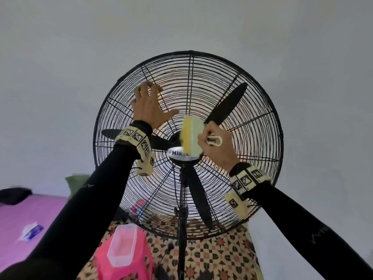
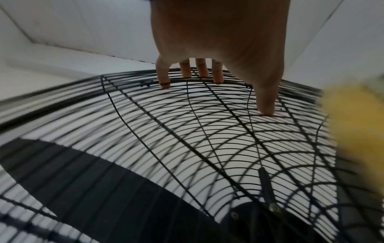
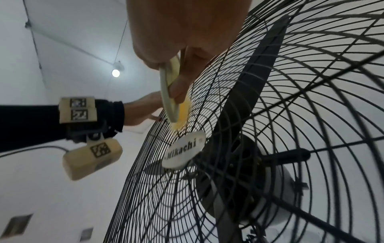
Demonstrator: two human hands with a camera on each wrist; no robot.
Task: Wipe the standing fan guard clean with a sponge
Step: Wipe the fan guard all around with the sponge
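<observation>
Black-sleeved forearms reach up from the lower corners of the head view, each wrist wearing a cream band printed with square markers. Ahead of them stands the fan guard (image 1: pixel 252 110), a round black wire cage on a dark pole (image 1: pixel 182 229), tilted toward the person and filling the middle of the view. Its white hub badge (image 3: pixel 184 150) reads "Mikachi", and three black blades show behind the wires.

Just above that badge the sponge (image 1: pixel 188 135), yellow foam on a pale green backing with a looped handle, presses foam-first against the wires. Its edges are blurred. The right hand (image 1: pixel 215 145) has its fingers curled tightly round the handle, with the thumb (image 3: pixel 178 88) laid along the backing.

Up and to the left, the left hand (image 1: pixel 148 106) lies spread on the guard, fingers straight and splayed, holding nothing; in the left wrist view the fingertips (image 2: pixel 165 82) and thumb tip touch the wires.

Below the guard lies a floor of patterned tiles (image 1: pixel 218 257) in brown, black and cream. A clear plastic tub (image 1: pixel 122 244) sits on a pink stool (image 1: pixel 105 257) left of the pole, and farther left a purple sheet (image 1: pixel 26 215) covers a bed. Plain white walls rise behind, and a bare lit bulb (image 3: pixel 115 72) hangs overhead.
</observation>
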